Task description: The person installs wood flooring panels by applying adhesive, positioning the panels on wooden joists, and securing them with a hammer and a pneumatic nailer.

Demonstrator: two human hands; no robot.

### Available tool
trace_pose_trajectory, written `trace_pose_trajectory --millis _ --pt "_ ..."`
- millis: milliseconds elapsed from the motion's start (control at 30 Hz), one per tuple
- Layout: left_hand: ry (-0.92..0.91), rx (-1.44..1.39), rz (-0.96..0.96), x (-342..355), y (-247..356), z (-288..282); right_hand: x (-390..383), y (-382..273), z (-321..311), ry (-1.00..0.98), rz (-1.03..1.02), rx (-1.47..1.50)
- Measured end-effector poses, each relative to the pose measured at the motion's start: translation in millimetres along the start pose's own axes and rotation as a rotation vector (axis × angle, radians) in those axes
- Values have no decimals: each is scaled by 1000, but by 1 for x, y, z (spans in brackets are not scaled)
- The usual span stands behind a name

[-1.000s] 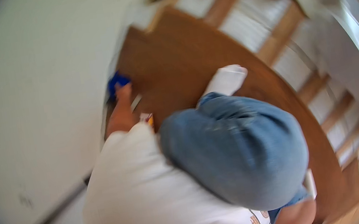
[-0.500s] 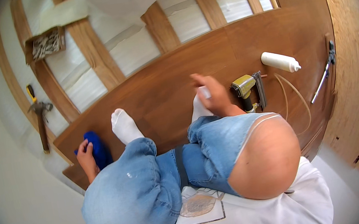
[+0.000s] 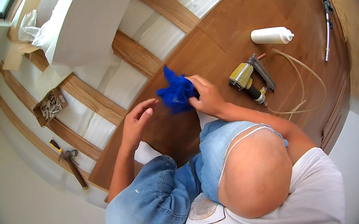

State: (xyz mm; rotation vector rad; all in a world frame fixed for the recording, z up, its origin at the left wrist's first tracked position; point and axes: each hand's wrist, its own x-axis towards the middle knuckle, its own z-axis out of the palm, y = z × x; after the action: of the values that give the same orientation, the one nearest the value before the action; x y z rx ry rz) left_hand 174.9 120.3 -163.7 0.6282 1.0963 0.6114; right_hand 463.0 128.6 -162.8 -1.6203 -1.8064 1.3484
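A crumpled blue cloth (image 3: 174, 93) hangs in my right hand (image 3: 207, 96), whose fingers are closed round its right side. Just left of the cloth is my left hand (image 3: 137, 122), empty, its fingers stretched out and thumb apart. Both hands are in front of my bent knees, over the brown wood flooring (image 3: 206, 46). To the right of my right hand, a yellow-green nail gun (image 3: 246, 76) lies on the boards with a thin hose (image 3: 301, 88) by it. A white squeeze bottle (image 3: 271, 36) lies on its side beyond the nail gun.
A hammer (image 3: 71, 164) and a yellow-handled tool (image 3: 55, 145) lie at the left near the wall. A small open cardboard box (image 3: 50, 107) of short pieces sits among wooden battens (image 3: 92, 95). At far right lies a long metal tool (image 3: 327, 23). A large white panel (image 3: 90, 23) stands ahead.
The blue cloth has gone from under my left hand at the lower left into my right hand, near the middle. My left hand has come up and inward. The view has turned.
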Motion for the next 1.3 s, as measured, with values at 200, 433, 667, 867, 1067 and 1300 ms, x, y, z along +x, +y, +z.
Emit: trace_pose_trajectory --millis 200,433,667,867,1067,1300 --pt "183 208 7 -2 -54 -30 -10 37 0 162 -131 -607" --pt "347 292 44 -49 -27 -87 29 121 -71 595 200 -756" --pt "384 379 205 -7 47 -95 96 49 -16 377 -164 -633" --pt "-14 1002 341 12 73 -43 80 5 58 -142 -50 328" --pt "232 945 62 -33 -9 -55 53 -18 3 -340 -66 718" --pt "477 1319 9 -210 -117 -181 -33 141 -205 468 11 -541"
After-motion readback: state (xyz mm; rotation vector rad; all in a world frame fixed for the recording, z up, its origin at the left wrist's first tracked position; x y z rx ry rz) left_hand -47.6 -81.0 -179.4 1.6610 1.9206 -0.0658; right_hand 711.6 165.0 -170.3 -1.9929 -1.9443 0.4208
